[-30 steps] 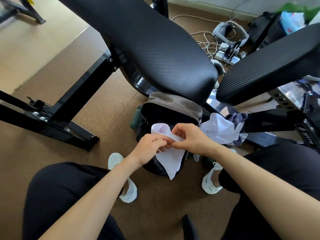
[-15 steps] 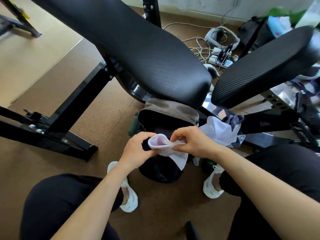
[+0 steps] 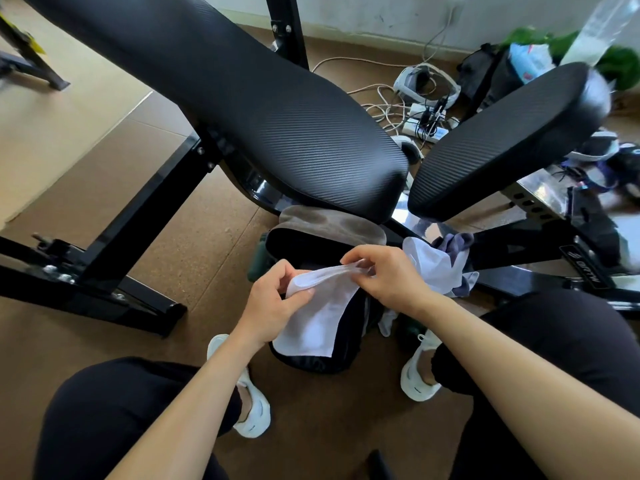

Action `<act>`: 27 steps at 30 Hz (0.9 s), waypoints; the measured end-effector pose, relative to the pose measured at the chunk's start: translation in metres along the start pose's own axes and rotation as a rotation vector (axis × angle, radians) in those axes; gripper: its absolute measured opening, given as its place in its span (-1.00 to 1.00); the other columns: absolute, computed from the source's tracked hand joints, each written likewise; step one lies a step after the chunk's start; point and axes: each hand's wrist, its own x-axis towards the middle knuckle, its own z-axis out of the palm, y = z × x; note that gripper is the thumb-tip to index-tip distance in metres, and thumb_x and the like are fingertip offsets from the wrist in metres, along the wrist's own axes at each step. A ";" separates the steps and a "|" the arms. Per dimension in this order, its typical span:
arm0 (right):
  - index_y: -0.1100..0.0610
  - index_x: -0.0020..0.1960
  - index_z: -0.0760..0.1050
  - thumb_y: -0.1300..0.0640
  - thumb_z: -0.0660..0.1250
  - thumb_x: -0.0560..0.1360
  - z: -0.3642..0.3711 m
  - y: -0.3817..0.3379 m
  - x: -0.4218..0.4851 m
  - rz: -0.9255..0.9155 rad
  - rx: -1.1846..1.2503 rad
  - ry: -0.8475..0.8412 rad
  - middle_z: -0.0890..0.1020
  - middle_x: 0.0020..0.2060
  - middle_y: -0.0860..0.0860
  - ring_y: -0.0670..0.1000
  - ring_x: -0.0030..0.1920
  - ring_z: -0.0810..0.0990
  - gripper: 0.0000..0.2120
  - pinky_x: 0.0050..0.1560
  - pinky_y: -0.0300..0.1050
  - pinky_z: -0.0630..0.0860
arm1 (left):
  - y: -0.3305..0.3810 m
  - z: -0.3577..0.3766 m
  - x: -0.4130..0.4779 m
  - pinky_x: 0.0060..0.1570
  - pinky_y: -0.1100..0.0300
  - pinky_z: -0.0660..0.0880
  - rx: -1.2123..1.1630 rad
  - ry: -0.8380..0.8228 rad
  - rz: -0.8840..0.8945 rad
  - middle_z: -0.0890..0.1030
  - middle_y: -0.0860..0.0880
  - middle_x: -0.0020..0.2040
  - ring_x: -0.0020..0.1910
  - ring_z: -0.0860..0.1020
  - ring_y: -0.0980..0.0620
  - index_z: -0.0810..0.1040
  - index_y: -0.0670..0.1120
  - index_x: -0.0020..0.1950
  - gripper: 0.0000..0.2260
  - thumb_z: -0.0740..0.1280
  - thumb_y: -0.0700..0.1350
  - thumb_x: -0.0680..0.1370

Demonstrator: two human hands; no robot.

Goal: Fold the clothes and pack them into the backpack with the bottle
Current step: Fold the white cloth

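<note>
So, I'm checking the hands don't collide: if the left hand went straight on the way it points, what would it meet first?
The left hand pinches the white cloth, so that comes first; past it, probably the right hand pinching the same cloth. Depth is unclear.

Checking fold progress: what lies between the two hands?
In the head view, a white cloth, pinched by the left hand and right hand, spans the gap above the backpack.

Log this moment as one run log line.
step: folding | left hand: pinches small white cloth | right hand: pinches same cloth | black fabric backpack: open beneath | white and grey clothes heap: unpacked beside backpack
</note>
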 end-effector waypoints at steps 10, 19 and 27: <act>0.00 0.29 0.59 0.21 0.43 0.34 -0.011 -0.012 0.004 -0.094 0.120 0.104 0.64 0.18 -0.16 -0.14 0.23 0.54 -0.49 0.29 -0.15 0.42 | 0.003 0.002 0.001 -0.33 0.38 0.36 -0.048 0.020 -0.028 0.43 0.15 -0.38 -0.37 0.39 0.20 0.36 -0.07 -0.22 -0.71 0.42 -0.27 0.57; 0.06 0.08 0.61 -0.17 0.34 0.54 0.019 -0.015 -0.001 -0.329 -0.262 -0.118 0.66 -0.19 -0.05 0.02 -0.16 0.60 -0.69 -0.01 0.11 0.54 | 0.004 0.007 0.002 -0.18 0.21 0.52 -0.149 -0.075 0.030 0.61 -0.14 -0.14 -0.19 0.59 0.03 0.50 0.04 -0.08 -0.81 0.51 0.00 0.51; 0.14 0.07 0.61 0.03 0.32 0.63 -0.006 -0.020 0.003 -0.356 -0.056 0.131 0.60 -0.13 -0.08 -0.05 -0.10 0.57 -0.81 -0.08 0.00 0.53 | -0.003 0.015 -0.002 -0.06 0.20 0.62 -0.124 -0.270 -0.120 0.75 0.05 -0.06 -0.05 0.70 0.12 0.67 -0.04 0.06 -0.81 0.54 -0.13 0.47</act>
